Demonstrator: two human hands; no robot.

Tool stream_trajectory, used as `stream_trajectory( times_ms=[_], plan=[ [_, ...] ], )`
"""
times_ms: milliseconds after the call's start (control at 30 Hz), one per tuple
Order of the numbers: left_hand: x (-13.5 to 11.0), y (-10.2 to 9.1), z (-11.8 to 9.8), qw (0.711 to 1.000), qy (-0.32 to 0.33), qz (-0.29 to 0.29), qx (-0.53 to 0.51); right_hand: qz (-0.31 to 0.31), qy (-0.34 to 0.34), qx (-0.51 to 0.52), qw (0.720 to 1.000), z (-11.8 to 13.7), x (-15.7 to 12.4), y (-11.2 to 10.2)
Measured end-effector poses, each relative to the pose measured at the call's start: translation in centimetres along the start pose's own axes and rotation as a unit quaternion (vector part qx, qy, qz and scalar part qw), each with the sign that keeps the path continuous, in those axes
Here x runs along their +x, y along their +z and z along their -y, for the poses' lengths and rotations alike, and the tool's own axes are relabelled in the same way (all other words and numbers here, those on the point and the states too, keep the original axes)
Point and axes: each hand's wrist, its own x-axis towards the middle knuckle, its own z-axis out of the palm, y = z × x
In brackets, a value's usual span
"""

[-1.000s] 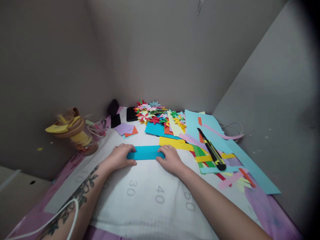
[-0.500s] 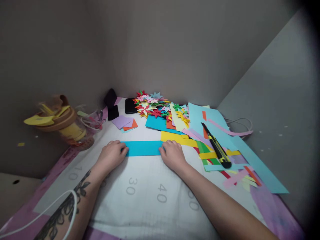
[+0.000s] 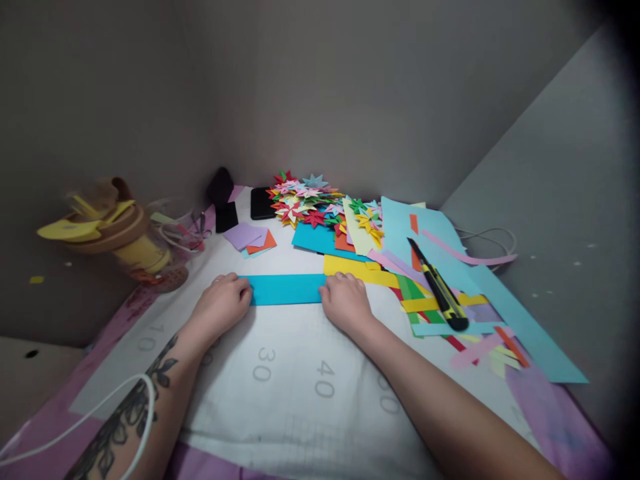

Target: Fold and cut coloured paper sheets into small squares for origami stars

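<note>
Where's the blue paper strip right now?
Left of centre in the head view, the blue strip spans between the left hand and the right hand, near the wide yellow strip.

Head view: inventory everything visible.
Strip: one, blue, centre
Stars: many, multicoloured, back
Knife: one, black and yellow, right
Loose papers: many, mixed, centre to right
Squares: several, mixed, back left
Flat slab: one, black, beside stars
Dark clutter: count unclear, black, back left
Container: one, transparent, tan rim, far left
Cables: several, white, both sides
Mat: one, white, under strip
Undersheet: one, purplish, around mat
Walls: several, grey, surrounding
Left hand, right hand: two, bare, strip's ends
</note>
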Motion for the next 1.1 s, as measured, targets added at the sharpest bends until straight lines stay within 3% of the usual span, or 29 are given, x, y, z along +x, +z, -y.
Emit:
stream_trajectory(
  times_ms=[233, 333, 367, 433, 533, 600, 733, 1000, 1100],
  plan=[
    [-0.6, -0.3, -0.5, 0.999, -0.035, 0.009, 0.034, -0.02, 0.002, -0.008, 1.0, 0.1, -0.3, 0.2],
    [-0.9, -0.1, -0.9, 0.995, -0.069, -0.054, 0.05, -0.03, 0.02, 0.0, 0.999, 0.1, -0.4, 0.3],
    [-1.0, 0.1, -1.0, 0.994, -0.052, -0.079, 0.058, -0.032, 0.025, 0.004, 0.999, 0.1, -0.4, 0.3],
    [-0.8, 0.4, -1.3, 0.991, 0.046, -0.096, 0.076, -0.034, 0.03, 0.008, 0.999, 0.2, -0.5, 0.3],
    [-0.3, 0.6, -1.7, 0.97, 0.222, -0.043, 0.091, -0.026, 0.035, 0.012, 0.999, 0.3, -0.5, 0.2],
    [0.2, 0.3, -2.0, 0.955, 0.282, -0.006, 0.094, -0.026, 0.035, 0.014, 0.999, 0.3, -0.5, 0.2],
    [0.7, -0.2, -2.4, 0.943, 0.32, 0.03, 0.089, -0.026, 0.029, 0.018, 0.999, 0.3, -0.5, 0.2],
    [1.0, -0.3, -2.3, 0.941, 0.321, 0.044, 0.099, -0.048, 0.018, 0.039, 0.998, -0.1, -0.5, 0.0],
    [1.0, -0.5, -2.4, 0.941, 0.323, 0.034, 0.095, -0.087, -0.045, 0.056, 0.994, 0.1, -1.8, -0.4]
  ],
)
